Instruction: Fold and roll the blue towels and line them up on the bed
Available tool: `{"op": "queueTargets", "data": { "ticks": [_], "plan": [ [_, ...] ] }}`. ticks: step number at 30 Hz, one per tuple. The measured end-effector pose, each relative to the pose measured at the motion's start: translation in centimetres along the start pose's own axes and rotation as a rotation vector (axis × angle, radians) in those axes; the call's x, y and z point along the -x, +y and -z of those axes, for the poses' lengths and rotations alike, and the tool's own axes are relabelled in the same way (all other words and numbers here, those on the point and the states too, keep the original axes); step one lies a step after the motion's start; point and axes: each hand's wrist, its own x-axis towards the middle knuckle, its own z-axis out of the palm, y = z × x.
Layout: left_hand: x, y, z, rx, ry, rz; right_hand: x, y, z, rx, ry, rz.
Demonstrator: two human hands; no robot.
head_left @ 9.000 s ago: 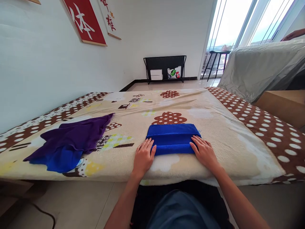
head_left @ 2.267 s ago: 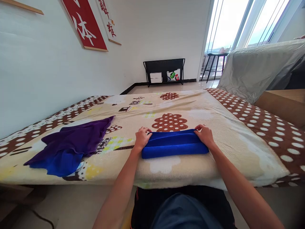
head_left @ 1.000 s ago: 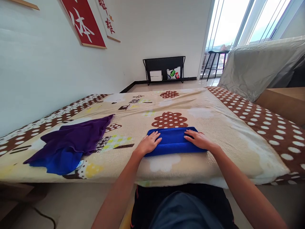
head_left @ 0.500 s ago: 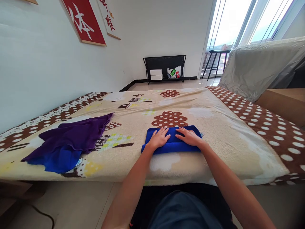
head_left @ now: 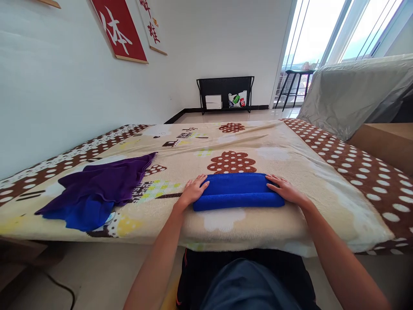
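Observation:
In front of me on the bed lies a blue towel (head_left: pixel 238 187), partly rolled or folded, with a thick fold along its near edge. My left hand (head_left: pixel 195 189) rests at the towel's left end, fingers stretched out and touching its far left corner. At the opposite end my right hand (head_left: pixel 284 188) lies flat, fingertips over the far right corner. Neither hand grips anything. Off to the left, a crumpled purple cloth (head_left: pixel 103 178) is heaped together with a blue cloth (head_left: pixel 88 213), which has a pale label at its edge.
A cream patterned blanket (head_left: pixel 180 206) covers the bed, with brown polka-dot bedding (head_left: pixel 364 172) at its sides. Beyond stands a black rack (head_left: pixel 226 92) against the wall. A plastic-covered piece of furniture (head_left: pixel 358 90) and a cardboard box (head_left: pixel 383 144) are at the right.
My hands have slid apart from the towel's middle out to its two ends, leaving its top surface uncovered. The view has shifted slightly. The purple cloth lies as before.

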Motion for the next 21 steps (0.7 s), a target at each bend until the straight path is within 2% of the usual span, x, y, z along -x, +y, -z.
{"op": "queueTargets", "data": {
  "ticks": [2, 4, 6, 8, 11, 13, 15, 21],
  "plan": [
    [1.8, -0.2, 0.4, 0.044, 0.094, 0.026, 1.6, 1.3, 0.4, -0.048, 0.030, 0.027],
    [4.3, -0.3, 0.7, 0.165, 0.238, 0.022, 3.6, 1.9, 1.0, -0.084, 0.086, 0.012],
    [7.3, -0.2, 1.1, 0.316, 0.379, -0.022, 5.6, 1.3, 1.6, -0.114, 0.152, -0.016],
    [10.0, 0.2, 1.5, 0.376, 0.436, -0.102, 7.4, -0.3, 2.1, -0.168, 0.180, 0.007],
    [12.4, 0.8, 2.0, 0.288, 0.308, -0.269, 8.9, -3.2, 2.5, -0.236, 0.153, 0.089],
    [12.6, 1.1, 2.1, 0.227, 0.173, -0.352, 9.0, -4.4, 2.2, -0.236, 0.159, 0.107],
    [12.2, 1.2, 1.8, 0.190, 0.087, -0.377, 8.8, -4.6, 1.6, -0.232, 0.190, 0.114],
    [10.6, 0.7, 0.7, 0.210, 0.087, -0.330, 8.1, -2.8, 0.5, -0.266, 0.137, 0.153]
  ]
}}
